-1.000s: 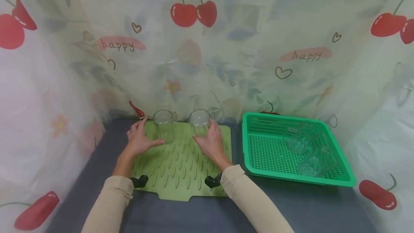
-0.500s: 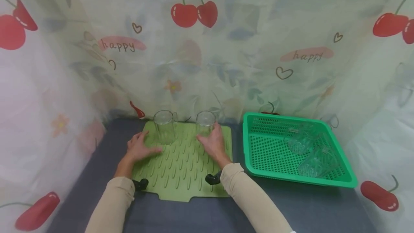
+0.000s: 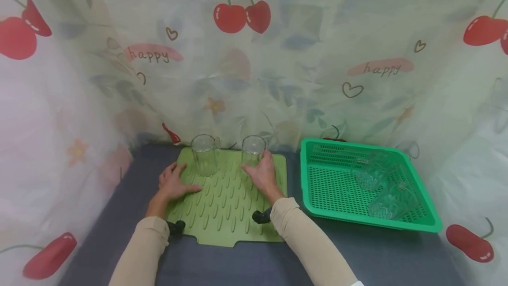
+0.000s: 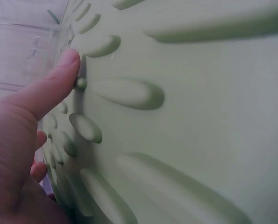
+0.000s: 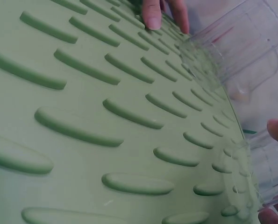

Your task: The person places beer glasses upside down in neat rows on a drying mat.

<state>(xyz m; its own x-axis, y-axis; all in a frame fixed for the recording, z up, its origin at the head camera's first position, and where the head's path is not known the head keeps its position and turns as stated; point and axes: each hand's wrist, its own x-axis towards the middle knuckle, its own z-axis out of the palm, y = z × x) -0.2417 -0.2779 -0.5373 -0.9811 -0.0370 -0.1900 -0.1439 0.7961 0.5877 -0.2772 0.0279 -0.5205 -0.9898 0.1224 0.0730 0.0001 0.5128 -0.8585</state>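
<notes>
Backdrop: A cherry-print curtain [image 3: 297, 78] hangs across the far side and down both flanks.
Table: A dark grey table [image 3: 222, 268] carries everything in the scene.
Basket: The green mesh basket [image 3: 333, 191], at right, holds two clear mugs tilted toward its right side, a far mug [image 3: 371, 175] and a near mug [image 3: 393, 202], both unmoved over the past second.
Mat: A ribbed green mat [image 3: 222, 206] lies left of the basket, two more mugs on its far half.
Left hand: Drawn back nearer, the left hand [image 3: 174, 184] has come away from the mug beside it, fingers spread wide around nothing; whether it touches the mat cannot be told.
Right hand: The right hand [image 3: 265, 173] grips a mug, thumb at its near left, fingers to the right.
Left mug: The left mug [image 3: 205, 158] stands straight and unheld at far left, apparently settled.
Right mug: The right mug [image 3: 252, 147] stands in that grip, slightly farther right than a second ago; mouth up or down is unclear.
Gap: Wider now between the standing pair, suggesting the spacing is being adjusted before release.
</notes>
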